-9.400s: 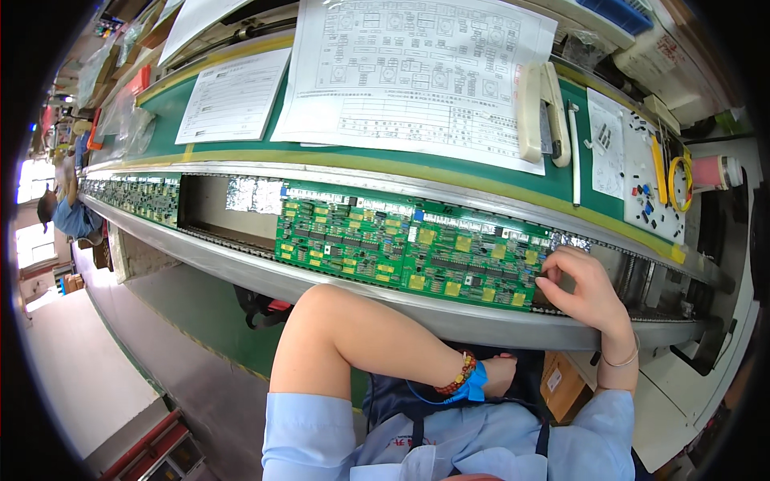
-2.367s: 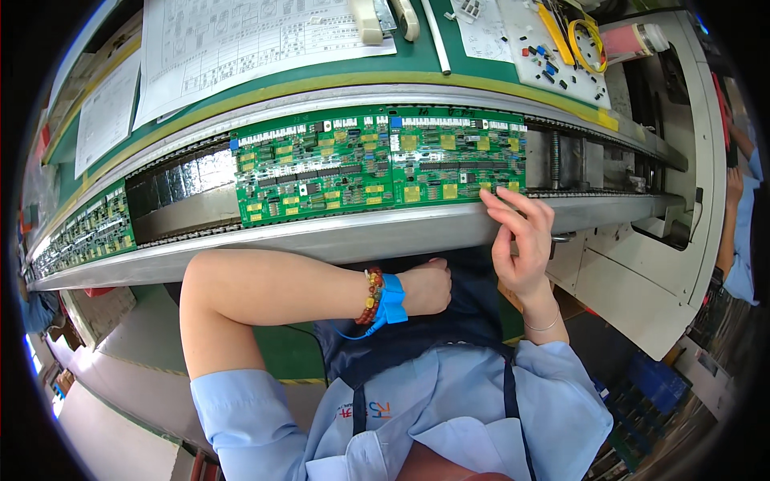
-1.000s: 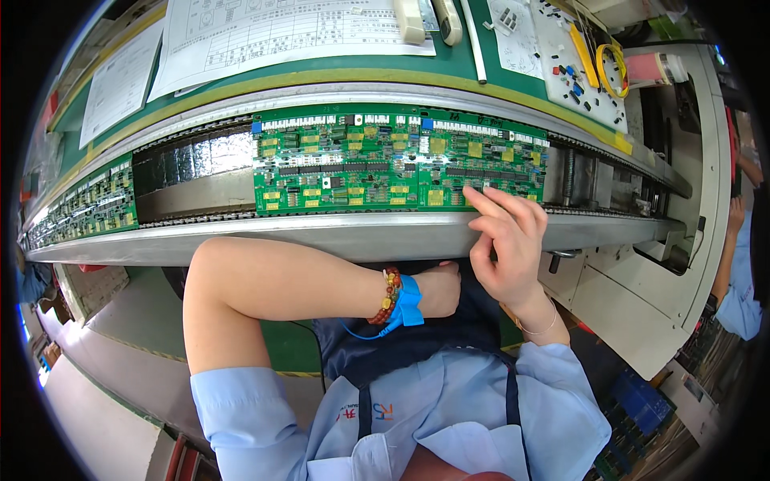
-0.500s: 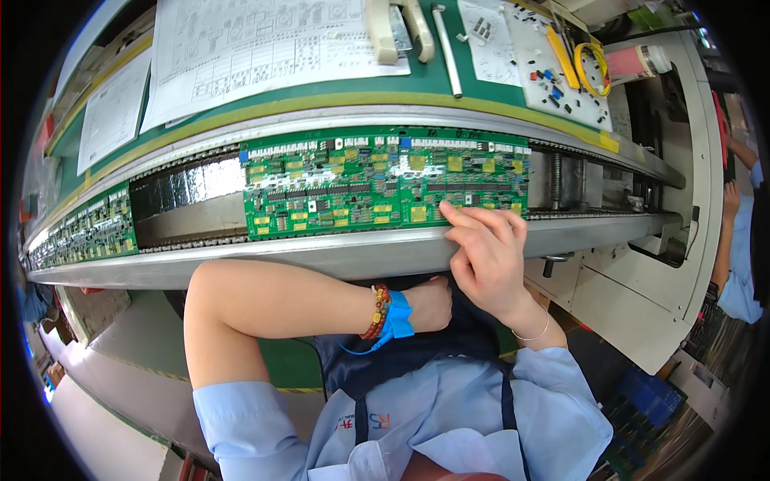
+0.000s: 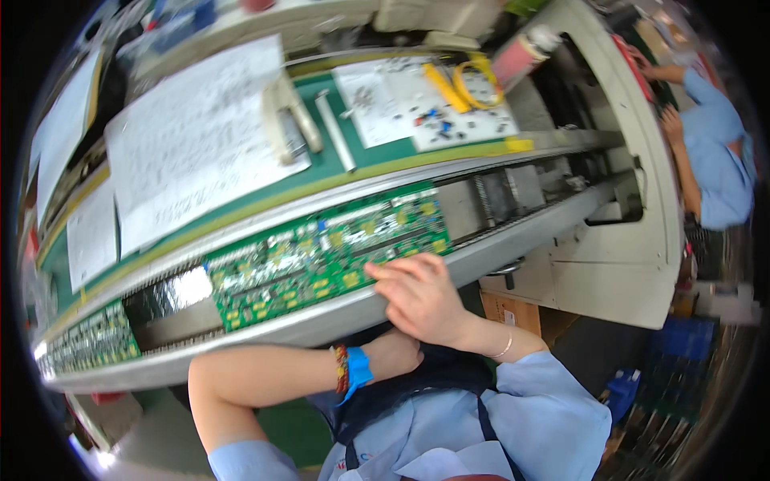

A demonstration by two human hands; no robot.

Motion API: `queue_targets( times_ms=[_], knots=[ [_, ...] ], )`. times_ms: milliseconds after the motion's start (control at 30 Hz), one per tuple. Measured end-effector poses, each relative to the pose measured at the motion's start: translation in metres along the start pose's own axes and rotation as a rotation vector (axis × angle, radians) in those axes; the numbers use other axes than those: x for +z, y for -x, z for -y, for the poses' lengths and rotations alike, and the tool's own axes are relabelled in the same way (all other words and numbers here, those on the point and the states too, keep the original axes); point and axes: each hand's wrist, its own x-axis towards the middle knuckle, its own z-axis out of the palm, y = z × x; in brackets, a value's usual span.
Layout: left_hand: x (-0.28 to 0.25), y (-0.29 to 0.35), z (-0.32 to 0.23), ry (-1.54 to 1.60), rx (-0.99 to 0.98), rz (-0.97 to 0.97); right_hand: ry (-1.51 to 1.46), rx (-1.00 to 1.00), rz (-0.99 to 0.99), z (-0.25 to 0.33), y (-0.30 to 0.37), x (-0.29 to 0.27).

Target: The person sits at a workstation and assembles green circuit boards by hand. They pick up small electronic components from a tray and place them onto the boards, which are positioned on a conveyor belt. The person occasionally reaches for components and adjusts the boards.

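A green circuit board panel point(image 5: 321, 280), crowded with small yellow, white and black parts, lies between the conveyor rails. My right hand point(image 5: 421, 298) rests over the near metal rail, its index fingertip at the panel's near edge. Its fingers are loosely stretched and hold nothing. Just below the rail, my left hand point(image 5: 393, 357) lies close beside the right wrist, a blue strap and beads around its own wrist. Its fingers are turned away and hidden. Another populated circuit board point(image 5: 92, 341) sits farther left on the same conveyor.
Beyond the far rail, a green bench top carries a printed sheet point(image 5: 200, 152), a beige tool point(image 5: 289, 120), a white stick point(image 5: 335, 132) and yellow-handled tools point(image 5: 447, 86) among loose small parts. A pale machine housing point(image 5: 609, 264) stands right. Another person point(image 5: 714, 152) is at far right.
My view has tilted and shifted, so the conveyor now slants up to the right. My right fingertip stays at the panel's near edge. The left hand still lies below the rail.
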Motion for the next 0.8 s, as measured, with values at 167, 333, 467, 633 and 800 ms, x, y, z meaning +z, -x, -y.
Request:
queue_targets(
  times_ms=[167, 333, 467, 633, 800],
  knots=[
    [-0.017, -0.005, 0.0, -0.107, 0.136, 0.095, 0.001, -0.02, -0.036, -0.005, 0.005, 0.0],
    [-0.034, -0.011, -0.004, -0.239, 0.231, 0.129, 0.069, -0.041, -0.108, -0.01, 0.011, 0.007],
    [-0.022, -0.008, 0.005, -0.177, 0.214, 0.015, 0.15, -0.055, -0.087, -0.006, 0.001, 0.003],
    [-0.022, -0.003, -0.002, -0.169, 0.061, 0.017, 0.065, 0.001, 0.021, -0.001, -0.006, -0.006],
    [-0.005, 0.001, -0.006, -0.339, 0.082, 0.082, -0.003, 0.011, 0.022, 0.0, -0.016, -0.01]
  ],
)
